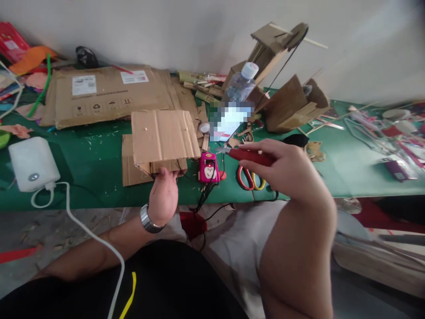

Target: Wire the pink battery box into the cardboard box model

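A small cardboard box structure (164, 135), with a flat top panel, sits near the front of the green table. My left hand (163, 195), with a silver watch at its wrist, is closed at the structure's near lower edge; its fingertips are partly hidden beneath the panel. In my right hand (279, 164) is a red-handled utility knife (250, 156), its pale tip pointing left and blurred. Below that tip stands a pink power socket (209, 168) with a red light and black cords. Scissors (246, 178) with red and yellow handles lie under my right hand.
A lit phone (234, 122) leans before a clear bottle (241, 84). Flattened cardboard (109, 95) lies back left; a white power bank (34, 164) with a cable is at left. Cardboard models (295, 104) stand at the back, with craft scraps at right.
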Demonstrator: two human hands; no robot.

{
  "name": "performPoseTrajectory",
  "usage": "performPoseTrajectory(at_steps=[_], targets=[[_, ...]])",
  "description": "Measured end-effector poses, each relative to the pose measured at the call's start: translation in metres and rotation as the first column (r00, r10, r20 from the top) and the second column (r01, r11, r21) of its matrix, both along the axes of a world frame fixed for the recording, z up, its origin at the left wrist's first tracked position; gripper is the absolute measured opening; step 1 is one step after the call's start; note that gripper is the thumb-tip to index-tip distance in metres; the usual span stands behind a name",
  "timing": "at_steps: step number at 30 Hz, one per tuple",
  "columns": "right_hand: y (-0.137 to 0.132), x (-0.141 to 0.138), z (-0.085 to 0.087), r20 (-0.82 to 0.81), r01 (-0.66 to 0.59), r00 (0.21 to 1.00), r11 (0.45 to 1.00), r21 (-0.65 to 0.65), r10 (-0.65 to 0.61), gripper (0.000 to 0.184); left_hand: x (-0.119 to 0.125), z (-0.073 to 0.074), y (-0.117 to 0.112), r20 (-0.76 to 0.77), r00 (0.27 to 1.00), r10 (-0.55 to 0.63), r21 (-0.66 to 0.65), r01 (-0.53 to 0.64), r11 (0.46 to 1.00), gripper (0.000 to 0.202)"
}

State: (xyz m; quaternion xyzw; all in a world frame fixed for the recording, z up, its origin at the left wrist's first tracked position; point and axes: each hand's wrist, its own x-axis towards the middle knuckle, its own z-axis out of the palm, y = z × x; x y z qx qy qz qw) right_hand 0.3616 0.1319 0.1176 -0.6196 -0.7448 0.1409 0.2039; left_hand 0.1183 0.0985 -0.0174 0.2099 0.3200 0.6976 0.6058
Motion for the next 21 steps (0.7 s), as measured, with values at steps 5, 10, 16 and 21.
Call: performPoseTrajectory(at_steps=[5,10,16,21], targets=[[-0.025,-0.042,0.01,-0.171,-0.261,0.943,0.953,0.152,0.286,0.028,0.001,-0.003,0.001,0.029,1.0,-0.002,-0.011,0.002,1.0,0.036],[-0.021,-0.085,-0.027,-0.141,-0.217,0.95,0.916,0.337,0.277,0.027,0.0,-0.002,0.001,-0.002,1.0,-0.008,-0.068,0.007,0.998,0.04],[-0.019,-0.102,-0.039,-0.109,-0.146,0.975,0.927,0.346,0.194,0.02,-0.001,0.005,0.001,-0.021,0.999,-0.028,-0.091,0.026,0.996,0.04],[-0.02,-0.105,-0.038,-0.102,-0.167,0.972,0.925,0.341,0.213,0.02,-0.001,0.008,0.001,-0.029,0.998,-0.048,-0.074,0.046,0.996,0.041]])
